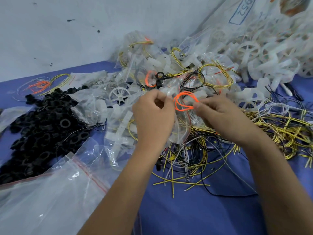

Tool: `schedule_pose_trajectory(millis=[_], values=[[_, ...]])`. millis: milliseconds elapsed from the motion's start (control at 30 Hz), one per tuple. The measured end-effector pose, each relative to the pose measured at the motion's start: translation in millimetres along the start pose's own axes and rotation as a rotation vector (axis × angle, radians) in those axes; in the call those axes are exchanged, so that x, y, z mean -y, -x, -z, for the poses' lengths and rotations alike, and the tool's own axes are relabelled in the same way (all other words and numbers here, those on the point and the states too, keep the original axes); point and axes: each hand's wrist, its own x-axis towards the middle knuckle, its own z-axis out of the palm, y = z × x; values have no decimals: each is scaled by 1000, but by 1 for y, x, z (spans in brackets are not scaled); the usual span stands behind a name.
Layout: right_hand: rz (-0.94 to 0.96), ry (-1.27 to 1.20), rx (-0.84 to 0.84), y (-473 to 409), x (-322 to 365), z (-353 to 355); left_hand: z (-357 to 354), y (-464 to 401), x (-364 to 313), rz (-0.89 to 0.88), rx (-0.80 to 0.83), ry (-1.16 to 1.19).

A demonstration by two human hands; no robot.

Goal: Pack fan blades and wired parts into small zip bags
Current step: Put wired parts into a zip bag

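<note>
Head view: left hand (153,119) and right hand (218,116) both pinch the top edge of a small clear zip bag (182,126) held just above the blue table (177,209), with a looped orange wire (184,100) at the bag mouth between the fingertips. Behind the hands lies a heap of filled zip bags (152,65) and white fan blades (264,61); a pile of black rings (42,126) sits left, loose yellow wires (279,131) right, and a large empty zip bag (50,197) near left.
</note>
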Motion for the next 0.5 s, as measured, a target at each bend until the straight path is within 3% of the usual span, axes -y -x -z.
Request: schedule_pose_trajectory(millis=[100, 200, 367, 500], values=[[-36, 62, 126, 1, -1, 4, -2, 3, -7, -184, -112, -61], [-30, 7, 276, 4, 5, 1, -7, 9, -12, -297, -11, -88], [4, -342, 38, -1, 12, -8, -12, 14, -15, -400, 73, -145], [-113, -563, 38, -1, 12, -14, -11, 14, -15, -389, 61, -103]])
